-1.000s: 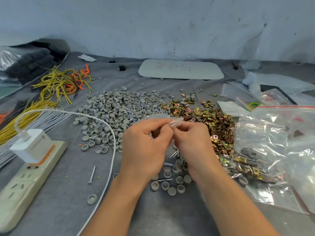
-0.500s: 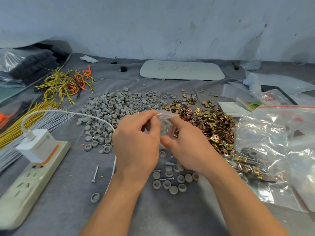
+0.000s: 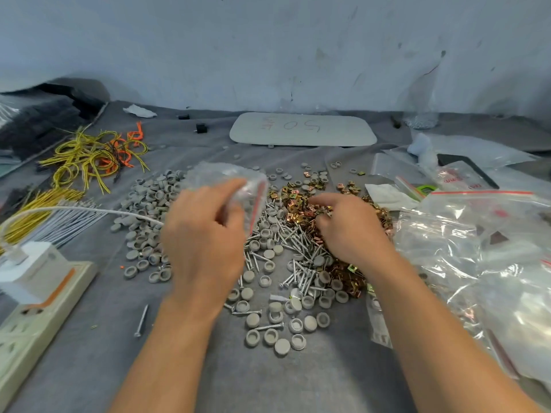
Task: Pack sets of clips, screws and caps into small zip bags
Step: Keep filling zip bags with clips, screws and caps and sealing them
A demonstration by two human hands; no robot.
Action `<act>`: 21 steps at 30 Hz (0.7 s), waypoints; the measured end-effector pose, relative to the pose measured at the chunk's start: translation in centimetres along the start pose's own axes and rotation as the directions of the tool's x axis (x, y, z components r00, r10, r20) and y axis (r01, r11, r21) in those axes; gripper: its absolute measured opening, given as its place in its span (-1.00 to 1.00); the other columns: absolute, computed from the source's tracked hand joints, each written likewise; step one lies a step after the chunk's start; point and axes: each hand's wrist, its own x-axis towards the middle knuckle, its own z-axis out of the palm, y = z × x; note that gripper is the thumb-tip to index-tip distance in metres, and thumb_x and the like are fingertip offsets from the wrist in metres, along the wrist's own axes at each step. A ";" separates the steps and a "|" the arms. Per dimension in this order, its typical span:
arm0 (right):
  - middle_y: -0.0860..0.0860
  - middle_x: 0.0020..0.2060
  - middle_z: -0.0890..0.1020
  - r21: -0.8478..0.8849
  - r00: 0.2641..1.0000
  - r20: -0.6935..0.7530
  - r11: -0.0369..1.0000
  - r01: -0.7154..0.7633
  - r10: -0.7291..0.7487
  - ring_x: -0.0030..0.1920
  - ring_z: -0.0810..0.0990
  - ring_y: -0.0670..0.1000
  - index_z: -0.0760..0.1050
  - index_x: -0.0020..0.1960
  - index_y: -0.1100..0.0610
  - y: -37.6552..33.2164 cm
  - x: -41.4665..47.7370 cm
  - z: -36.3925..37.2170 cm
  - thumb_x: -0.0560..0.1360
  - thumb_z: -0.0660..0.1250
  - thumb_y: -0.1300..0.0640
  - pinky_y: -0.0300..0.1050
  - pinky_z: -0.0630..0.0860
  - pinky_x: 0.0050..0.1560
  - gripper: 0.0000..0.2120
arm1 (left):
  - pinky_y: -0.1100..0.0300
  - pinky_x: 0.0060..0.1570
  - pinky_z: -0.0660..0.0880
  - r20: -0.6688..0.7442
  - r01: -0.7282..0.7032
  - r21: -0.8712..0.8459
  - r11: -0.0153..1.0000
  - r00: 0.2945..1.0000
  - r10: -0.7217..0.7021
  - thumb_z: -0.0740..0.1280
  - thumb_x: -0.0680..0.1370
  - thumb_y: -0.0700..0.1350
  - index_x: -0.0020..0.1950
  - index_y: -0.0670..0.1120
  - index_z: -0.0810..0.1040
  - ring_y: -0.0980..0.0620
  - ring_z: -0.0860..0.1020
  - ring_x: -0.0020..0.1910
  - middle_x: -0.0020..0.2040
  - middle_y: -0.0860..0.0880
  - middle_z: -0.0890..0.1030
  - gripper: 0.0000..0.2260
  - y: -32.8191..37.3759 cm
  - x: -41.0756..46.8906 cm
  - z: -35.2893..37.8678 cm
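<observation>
A: Left hand (image 3: pixel 205 242), what's it on?
B: It pinches a small zip bag (image 3: pixel 229 180), thumb and fingers curled on the bag's lower part. The bag is up off the cloth, over the far side of the grey caps (image 3: pixel 143 201), with a red strip along its right edge. It's blurred, contents unreadable.
A: Right hand (image 3: pixel 351 231)?
B: Palm down on the brass clips (image 3: pixel 298 201), index finger stretched left, other fingers curled into the pile. Can't tell if it pinches a clip or only touches them.
A: Hands touching?
B: No, apart, with the screws (image 3: pixel 295 236) between them.
A: Layout of the parts?
B: Caps pile left of centre, screws in the middle mixed with caps, clips right of centre and running nearer under the right wrist. More caps lie scattered between the forearms. All on a grey cloth (image 3: pixel 298 383).
A: Rest, fast.
B: Large clear bags (image 3: pixel 462 248) heaped at right, just beside the right forearm. White board (image 3: pixel 301 129) marked "50" at the back. Yellow wires (image 3: pixel 86 156) far left. Power strip (image 3: pixel 35 311) near left with a white charger (image 3: pixel 26 263) plugged in, and its cable (image 3: pixel 89 208) runs to the caps. One loose screw (image 3: pixel 141 320) lies beside the left forearm
</observation>
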 end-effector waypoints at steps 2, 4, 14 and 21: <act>0.00 0.42 0.56 -0.231 0.997 0.075 0.972 0.042 -0.025 0.33 0.52 0.05 0.51 0.41 -0.18 -0.1 0.3 0.6 0.64 0.30 0.07 0.16 0.25 0.50 -0.64 | 0.14 0.00 0.33 0.241 -0.041 0.047 0.998 0.970 0.028 0.36 0.60 -0.13 0.26 0.03 0.69 0.20 0.33 -0.21 -0.16 0.16 0.61 -0.75 0.5 -0.5 0.7; -0.02 0.30 0.62 -0.285 0.998 0.032 0.957 0.055 -0.048 0.38 0.47 0.12 0.59 0.30 -0.16 -0.1 0.1 0.8 0.62 0.32 0.03 0.13 0.14 0.47 -0.73 | 0.18 0.06 0.23 0.408 -0.033 0.112 0.993 0.913 -0.016 0.28 0.63 -0.05 0.37 0.11 0.61 0.20 0.32 -0.21 -0.21 0.27 0.44 -0.68 0.9 -1.0 1.1; -0.06 -0.18 0.73 -0.009 0.958 -0.286 0.999 -0.032 0.028 -0.01 0.64 0.07 0.72 -0.14 0.01 2.3 -2.0 -0.6 0.57 0.41 0.14 0.05 0.42 0.30 -0.84 | -0.05 0.29 0.40 0.536 -0.036 0.191 0.981 0.841 -0.074 0.32 0.51 0.04 0.55 0.08 0.40 0.11 0.32 0.00 0.01 0.13 0.49 -0.42 1.4 -2.2 0.5; -0.06 -0.33 0.72 0.656 0.976 -0.139 0.754 -0.035 0.166 -0.42 0.56 -0.16 0.76 -0.15 0.01 1.7 -4.5 -1.7 0.55 0.47 0.15 -0.24 0.49 -0.32 -0.86 | 0.14 0.09 0.36 0.280 -0.155 -0.003 0.988 0.948 0.150 0.42 0.47 0.08 0.30 0.04 0.65 0.07 0.46 -0.04 -0.07 0.13 0.52 -0.60 2.5 -3.2 0.9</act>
